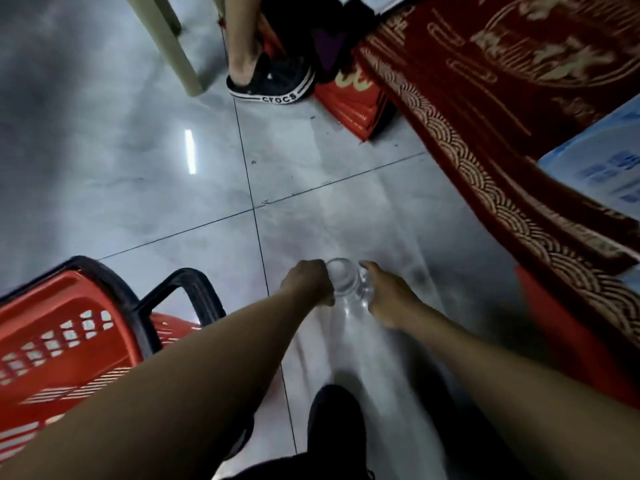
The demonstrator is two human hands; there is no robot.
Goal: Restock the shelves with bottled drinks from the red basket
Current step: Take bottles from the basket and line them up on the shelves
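A: Where is the drink right now?

B: A clear plastic bottle [346, 284] is held out over the grey tiled floor [138, 188], between both hands and well right of the red basket [52, 327].

A: How do the hands sit on it?

B: The left hand [308, 282] is curled against the bottle's left side, back of the hand towards the camera. The right hand [388, 296] wraps the right side, with its thumb lying up along the bottle. Both are closed around it, so it is a two-handed grip.

A: Which way does the bottle point?

B: One round end faces away from the person. The picture is blurred there, so I cannot tell whether that end is the cap or the base.

A: And the basket?

B: It stands at the lower left, with its slotted red wall towards the camera and its black handle [194, 289] sticking out towards the left forearm. Its inside is hidden.

A: What else is around?

B: The person's own dark shoe [336, 427] is below the hands. Further off, another person's foot in a black clog [273, 84] stands just beside a beige furniture leg [169, 43]. To the clog's right are flat red packs [353, 105] on the floor. A red mat with a gold wave border [502, 150] runs down the right side, and a blue and white carton [606, 168] lies at the right edge.
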